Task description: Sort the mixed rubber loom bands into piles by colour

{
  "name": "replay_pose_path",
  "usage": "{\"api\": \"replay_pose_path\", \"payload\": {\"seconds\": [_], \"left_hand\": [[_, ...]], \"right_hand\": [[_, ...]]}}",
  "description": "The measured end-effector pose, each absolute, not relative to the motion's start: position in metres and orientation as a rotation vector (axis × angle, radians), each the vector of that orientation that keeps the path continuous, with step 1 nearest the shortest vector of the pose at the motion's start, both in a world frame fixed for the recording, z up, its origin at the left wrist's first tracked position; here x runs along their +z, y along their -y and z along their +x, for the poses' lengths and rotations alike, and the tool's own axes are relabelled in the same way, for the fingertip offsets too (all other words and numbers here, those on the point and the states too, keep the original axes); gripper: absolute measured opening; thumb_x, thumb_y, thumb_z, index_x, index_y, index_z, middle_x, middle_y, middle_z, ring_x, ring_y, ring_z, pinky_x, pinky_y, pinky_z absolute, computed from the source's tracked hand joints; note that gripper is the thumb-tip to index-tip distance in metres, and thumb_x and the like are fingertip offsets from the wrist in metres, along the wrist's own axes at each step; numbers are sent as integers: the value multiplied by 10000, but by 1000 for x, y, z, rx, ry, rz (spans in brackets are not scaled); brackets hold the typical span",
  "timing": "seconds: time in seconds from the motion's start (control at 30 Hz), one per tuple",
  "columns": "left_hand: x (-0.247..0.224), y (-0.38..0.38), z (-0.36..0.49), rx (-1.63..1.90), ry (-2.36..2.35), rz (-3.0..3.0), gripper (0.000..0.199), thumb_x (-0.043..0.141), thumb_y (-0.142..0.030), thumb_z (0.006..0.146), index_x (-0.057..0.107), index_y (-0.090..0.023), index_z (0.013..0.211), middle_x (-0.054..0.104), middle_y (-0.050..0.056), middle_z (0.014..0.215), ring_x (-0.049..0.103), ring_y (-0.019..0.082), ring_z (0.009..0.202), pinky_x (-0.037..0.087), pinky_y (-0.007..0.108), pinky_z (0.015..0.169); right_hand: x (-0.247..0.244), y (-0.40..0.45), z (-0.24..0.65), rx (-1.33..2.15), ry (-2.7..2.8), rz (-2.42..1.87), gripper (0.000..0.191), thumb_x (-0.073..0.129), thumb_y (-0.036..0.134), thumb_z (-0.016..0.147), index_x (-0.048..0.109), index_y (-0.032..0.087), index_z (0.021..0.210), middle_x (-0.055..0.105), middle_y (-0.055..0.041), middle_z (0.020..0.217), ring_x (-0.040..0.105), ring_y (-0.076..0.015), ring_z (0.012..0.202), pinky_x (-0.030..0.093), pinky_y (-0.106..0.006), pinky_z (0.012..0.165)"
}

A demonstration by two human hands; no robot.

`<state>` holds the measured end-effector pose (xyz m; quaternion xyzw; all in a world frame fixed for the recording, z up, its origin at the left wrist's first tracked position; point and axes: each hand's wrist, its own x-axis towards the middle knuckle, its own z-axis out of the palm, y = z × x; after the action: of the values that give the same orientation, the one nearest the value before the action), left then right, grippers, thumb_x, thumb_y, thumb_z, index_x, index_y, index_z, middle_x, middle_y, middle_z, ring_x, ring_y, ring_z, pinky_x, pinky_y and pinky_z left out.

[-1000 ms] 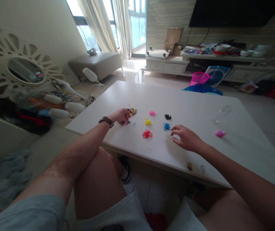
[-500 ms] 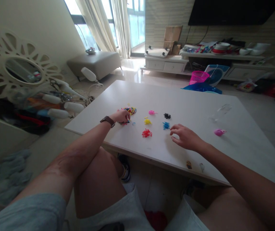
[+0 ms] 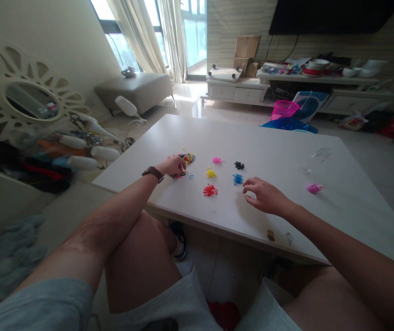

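On the white table (image 3: 272, 151), my left hand (image 3: 174, 166) bends down over a mixed-colour pile of small rubber bands (image 3: 189, 158). Its fingers are drawn together at the pile; whatever they pinch is too small to make out. A single blue band (image 3: 191, 177) lies just right of them. My right hand (image 3: 264, 195) hovers or rests beside the blue bands (image 3: 237, 179), fingers curved and apart, holding nothing. Between the hands sit separate heaps of red bands (image 3: 210, 190), yellow bands (image 3: 211, 174) and pink bands (image 3: 216, 160). Black bands (image 3: 239, 165) lie beyond the blue heap.
To the right are a pink toy-like object (image 3: 314, 188) and a clear plastic container (image 3: 317, 160). A small brown-yellow figure (image 3: 270, 235) and a small clear item (image 3: 289, 238) lie by the near edge. White lamp arms (image 3: 104, 153) stand left of the table.
Almost nothing differs. Both hands keep their places, and the view has shifted very slightly.
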<state>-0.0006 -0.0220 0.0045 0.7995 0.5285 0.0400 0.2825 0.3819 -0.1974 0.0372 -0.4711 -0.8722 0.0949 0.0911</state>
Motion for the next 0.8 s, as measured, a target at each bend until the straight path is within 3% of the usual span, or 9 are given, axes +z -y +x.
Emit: {"api": "replay_pose_path", "payload": {"seconds": [0.3, 0.47, 0.6, 0.8], "left_hand": [[8, 23, 0, 47, -1452, 2166, 244, 697, -177, 610, 710, -189, 853, 634, -15, 619, 568, 139, 571, 390, 218, 527], [20, 27, 1, 190, -1364, 2167, 228, 699, -197, 665, 695, -177, 892, 611, -22, 623, 538, 134, 577, 403, 237, 561], [25, 35, 19, 326, -1187, 2107, 250, 728, -219, 699, 674, -162, 937, 680, 6, 722, 596, 132, 636, 450, 235, 601], [34, 61, 70, 370, -888, 2113, 294, 750, -245, 760, 699, -140, 1029, 736, 51, 819, 667, 150, 718, 513, 253, 654]], "right_hand": [[35, 197, 383, 283, 2571, -1393, 137, 598, 202, 874, 732, 229, 874, 718, -99, 1092, 649, -283, 1024, 558, -450, 897], [31, 196, 384, 271, 2569, -1385, 134, 597, 204, 885, 722, 231, 923, 715, -93, 1095, 651, -276, 1038, 552, -441, 922], [29, 196, 375, 370, 2520, -1331, 219, 600, 226, 904, 705, 232, 1097, 702, -101, 1156, 653, -279, 1095, 543, -448, 964], [28, 191, 349, 605, 2410, -1188, 501, 615, 254, 912, 561, 257, 1410, 649, -108, 1351, 625, -265, 1229, 516, -464, 1056]]}}
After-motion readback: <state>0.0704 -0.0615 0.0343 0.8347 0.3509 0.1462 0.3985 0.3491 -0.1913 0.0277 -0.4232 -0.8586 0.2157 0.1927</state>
